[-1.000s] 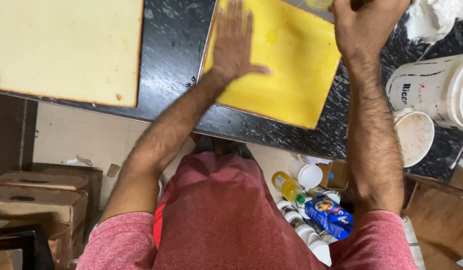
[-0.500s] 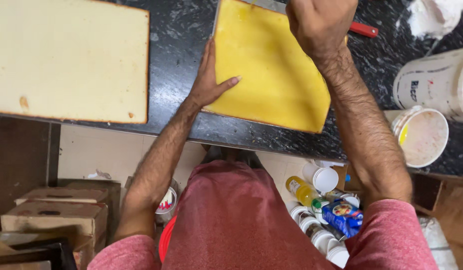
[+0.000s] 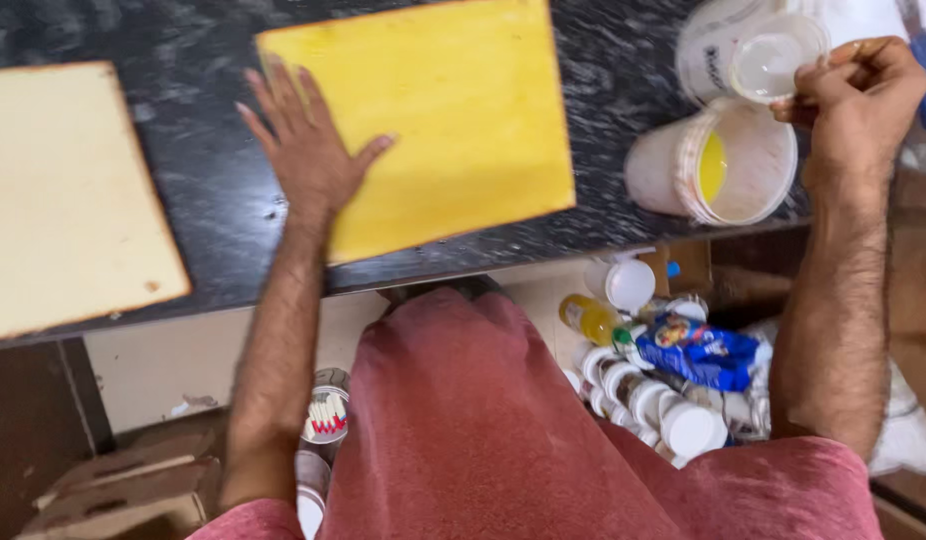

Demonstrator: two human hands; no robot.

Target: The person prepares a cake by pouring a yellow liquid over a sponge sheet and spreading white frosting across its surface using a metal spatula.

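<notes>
Dark speckled counter, seen from above, bearing two square boards. The pale board lies flat at the left edge of the view, well apart from the hands; its brown edge shows along the near side. The yellow board lies flat near the middle of the counter, its near corner close to the counter's front edge.

The left hand lies palm down with fingers spread. It rests across the left edge of the yellow board: the thumb and part of the palm are on the board, and the fingers reach out over the bare counter beside it.

A white bucket stands on the counter just right of the yellow board, tilted toward the camera, with yellow liquid visible inside. A second white tub stands behind it, touching or nearly so.

The right hand is at the far right, above the bucket's rim. Its fingers are curled together around a thin stick-like handle; what the handle belongs to cannot be told. A small clear cup sits just beside the knuckles.

Below the counter, on the floor: white jars, a yellow bottle and a blue packet.
</notes>
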